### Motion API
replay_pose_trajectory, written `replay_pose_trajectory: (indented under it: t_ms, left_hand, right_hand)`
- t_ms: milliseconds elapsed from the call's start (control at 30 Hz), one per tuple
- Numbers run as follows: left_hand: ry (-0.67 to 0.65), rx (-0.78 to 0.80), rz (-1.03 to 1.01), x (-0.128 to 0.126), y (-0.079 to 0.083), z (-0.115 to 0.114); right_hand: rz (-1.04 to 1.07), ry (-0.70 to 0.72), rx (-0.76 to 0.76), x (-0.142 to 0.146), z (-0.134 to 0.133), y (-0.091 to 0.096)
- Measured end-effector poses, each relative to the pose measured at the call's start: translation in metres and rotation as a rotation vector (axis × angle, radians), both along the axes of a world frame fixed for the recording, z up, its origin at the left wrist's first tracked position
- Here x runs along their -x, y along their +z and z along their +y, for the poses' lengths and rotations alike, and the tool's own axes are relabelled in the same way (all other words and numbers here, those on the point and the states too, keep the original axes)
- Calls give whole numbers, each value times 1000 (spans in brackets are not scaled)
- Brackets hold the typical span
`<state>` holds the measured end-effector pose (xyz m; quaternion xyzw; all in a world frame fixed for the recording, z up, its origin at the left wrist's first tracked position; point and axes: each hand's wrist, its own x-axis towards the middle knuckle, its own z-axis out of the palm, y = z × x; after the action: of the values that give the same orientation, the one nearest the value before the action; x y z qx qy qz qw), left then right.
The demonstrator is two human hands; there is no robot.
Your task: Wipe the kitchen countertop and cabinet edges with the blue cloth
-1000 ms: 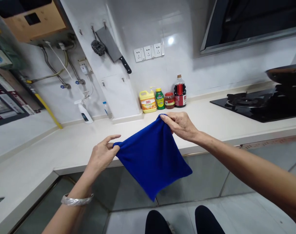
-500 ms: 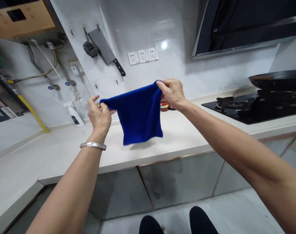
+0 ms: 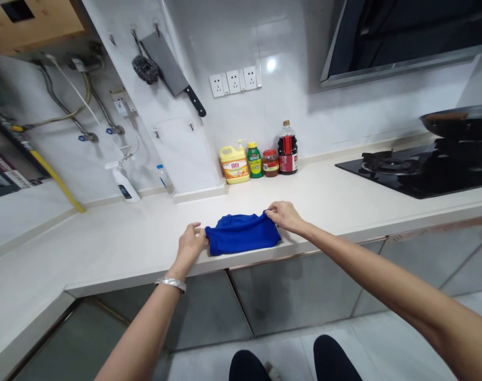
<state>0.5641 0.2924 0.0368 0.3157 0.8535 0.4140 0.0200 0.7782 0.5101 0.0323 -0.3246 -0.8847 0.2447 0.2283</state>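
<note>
Blue cloth (image 3: 242,238) lies on white kitchen counter (image 3: 125,238).

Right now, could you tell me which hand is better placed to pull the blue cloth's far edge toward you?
Probably the right hand: it pinches the far corner of the blue cloth, while the left hand grips its nearer left end.

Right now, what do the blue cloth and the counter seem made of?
The blue cloth: soft fabric, probably microfibre; matte, creased where left hand and right hand pinch it. The counter: perhaps stone or composite; pale, smooth, faint sheen.
</note>
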Motion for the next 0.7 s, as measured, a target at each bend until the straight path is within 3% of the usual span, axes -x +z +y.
replay_pose_trajectory:
  t_ms: [100, 167, 233, 300, 400, 533, 700]
  left_hand:
    - [-48, -22, 176, -13, -2, 17]
    - [-252, 15, 260, -28, -12, 29]
    - [-477, 182, 334, -43, -27, 42]
    - [-591, 406, 405, -54, -40, 56]
    - [-618, 606, 449, -58, -46, 80]
    - [-669, 677, 400, -64, -39, 122]
    - [-753, 615, 348, -94, -44, 172]
  right_hand:
    - [-42, -38, -185, -1, 18, -11]
    - [-134, -13, -361, -9, 36, -22]
    - [-221, 2, -447, -20, 55, -37]
    - [-260, -24, -411, -27, 69, -50]
    - [-283, -68, -374, -29, 79, -62]
    - [-286, -105, -388, -25, 83, -66]
    - [-216, -50, -410, -33, 101, -76]
